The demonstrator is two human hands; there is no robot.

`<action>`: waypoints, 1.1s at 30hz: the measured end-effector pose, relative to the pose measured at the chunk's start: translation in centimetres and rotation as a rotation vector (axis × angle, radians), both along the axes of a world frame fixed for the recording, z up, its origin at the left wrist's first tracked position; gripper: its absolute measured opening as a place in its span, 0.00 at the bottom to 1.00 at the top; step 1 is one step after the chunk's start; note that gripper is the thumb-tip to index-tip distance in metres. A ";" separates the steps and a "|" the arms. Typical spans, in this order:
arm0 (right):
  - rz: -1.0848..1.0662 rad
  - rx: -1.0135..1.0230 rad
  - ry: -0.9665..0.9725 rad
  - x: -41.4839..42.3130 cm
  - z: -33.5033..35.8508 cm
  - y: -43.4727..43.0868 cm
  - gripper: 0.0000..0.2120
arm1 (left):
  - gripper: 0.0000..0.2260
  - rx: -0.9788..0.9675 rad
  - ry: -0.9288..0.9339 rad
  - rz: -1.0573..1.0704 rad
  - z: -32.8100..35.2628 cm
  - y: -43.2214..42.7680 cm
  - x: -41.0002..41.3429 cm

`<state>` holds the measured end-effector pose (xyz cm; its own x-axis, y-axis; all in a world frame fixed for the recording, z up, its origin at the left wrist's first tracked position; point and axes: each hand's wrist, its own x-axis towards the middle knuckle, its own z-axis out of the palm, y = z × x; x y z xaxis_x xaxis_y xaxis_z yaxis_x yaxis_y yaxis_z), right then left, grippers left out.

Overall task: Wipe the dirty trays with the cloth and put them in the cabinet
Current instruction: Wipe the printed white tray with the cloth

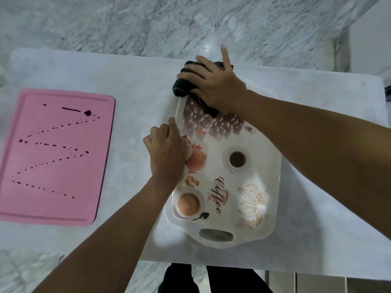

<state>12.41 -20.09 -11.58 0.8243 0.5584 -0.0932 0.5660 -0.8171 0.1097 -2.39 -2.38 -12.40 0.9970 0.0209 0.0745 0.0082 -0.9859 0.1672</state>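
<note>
Bright overhead light, soft blur, wide-angle edge distortion.

A white coffee-print tray (268, 172) lies on a pale marble table (137, 85), its handle cutout at the near end. The right hand (213, 81) lies over a bunched dark cloth (183, 86), fingers spread, and presses it onto the tray's far end. The left hand (167, 153) grips the tray's left rim with curled fingers. Well apart to the left, a pink tray (95, 134) lies flat on the same table, with a zigzag trail of dark drops across it. Grey-veined marble floor (127, 24) shows beyond the table.
</note>
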 end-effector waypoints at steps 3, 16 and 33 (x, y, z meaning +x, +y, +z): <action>-0.023 0.050 -0.011 -0.3 -0.2 1.1 0.24 | 0.20 0.020 -0.028 -0.008 -0.1 0.0 -0.1; -0.211 0.301 0.031 -6.6 -1.6 5.4 0.29 | 0.15 0.024 -0.013 0.079 0.0 -0.2 0.0; -0.408 0.471 0.217 -11.8 0.3 7.6 0.26 | 0.10 -0.560 0.629 0.130 4.5 4.7 5.0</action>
